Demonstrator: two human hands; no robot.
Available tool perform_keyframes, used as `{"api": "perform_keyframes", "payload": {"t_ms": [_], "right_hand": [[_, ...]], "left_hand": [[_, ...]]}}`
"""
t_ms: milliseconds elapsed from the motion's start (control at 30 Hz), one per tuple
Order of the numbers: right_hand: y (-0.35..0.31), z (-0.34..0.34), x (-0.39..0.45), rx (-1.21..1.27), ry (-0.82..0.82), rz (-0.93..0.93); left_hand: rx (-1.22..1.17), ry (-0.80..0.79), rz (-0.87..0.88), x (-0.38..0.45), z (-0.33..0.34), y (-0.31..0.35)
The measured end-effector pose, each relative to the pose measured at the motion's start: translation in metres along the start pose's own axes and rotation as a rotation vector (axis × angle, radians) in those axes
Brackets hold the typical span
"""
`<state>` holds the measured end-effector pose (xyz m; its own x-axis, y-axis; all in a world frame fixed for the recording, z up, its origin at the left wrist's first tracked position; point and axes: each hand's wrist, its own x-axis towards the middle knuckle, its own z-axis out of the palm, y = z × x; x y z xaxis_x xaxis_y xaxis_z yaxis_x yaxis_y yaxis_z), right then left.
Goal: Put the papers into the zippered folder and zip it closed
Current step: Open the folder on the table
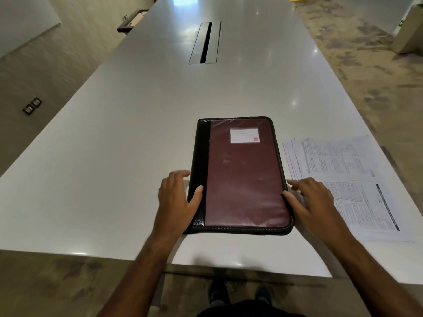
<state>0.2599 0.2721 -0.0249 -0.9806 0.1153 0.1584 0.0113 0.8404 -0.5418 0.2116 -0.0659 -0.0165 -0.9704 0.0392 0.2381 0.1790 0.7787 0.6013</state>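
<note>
Folder (242,177) closed; hands flank it; papers (350,179) beside right.

Left hand (177,197) lies palm down, fingers spread, thumb angled inward toward the right hand (311,200). Right hand likewise flat, fingers loosely extended. Both forearms are bare.

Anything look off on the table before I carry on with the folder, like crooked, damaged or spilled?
Nothing serious. The papers beside the folder are fanned unevenly rather than squared, with edges stepping out on their left side. The folder lies flat and closed, with the left hand and right hand at its edges. No spills or damage show.
</note>
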Motion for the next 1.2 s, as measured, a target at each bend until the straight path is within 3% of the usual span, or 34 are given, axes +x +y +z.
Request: {"api": "perform_keyframes", "payload": {"t_ms": [167, 400, 567, 800, 1000, 1200], "right_hand": [[-0.01, 0.008, 0.037, -0.11, -0.039, 0.113], [-0.015, 0.015, 0.061, -0.084, -0.028, 0.178], [-0.022, 0.012, 0.059, 0.221, 0.036, 0.219], [-0.037, -0.002, 0.07, 0.598, 0.099, 0.379], [-0.081, -0.029, 0.09, 0.732, 0.18, 0.223], [-0.143, -0.047, 0.113, 0.751, 0.14, 0.007]], "left_hand": [[-0.104, -0.108, -0.087, 0.053, 0.029, 0.017], [-0.028, -0.231, -0.133, 0.084, 0.059, 0.011], [0.028, -0.209, -0.115, 0.082, 0.064, 0.008], [-0.066, -0.259, -0.161, 0.088, 0.056, 0.009], [-0.152, -0.276, -0.148, 0.109, 0.028, 0.015], [-0.46, -0.311, -0.155, 0.134, -0.012, 0.039]]}}
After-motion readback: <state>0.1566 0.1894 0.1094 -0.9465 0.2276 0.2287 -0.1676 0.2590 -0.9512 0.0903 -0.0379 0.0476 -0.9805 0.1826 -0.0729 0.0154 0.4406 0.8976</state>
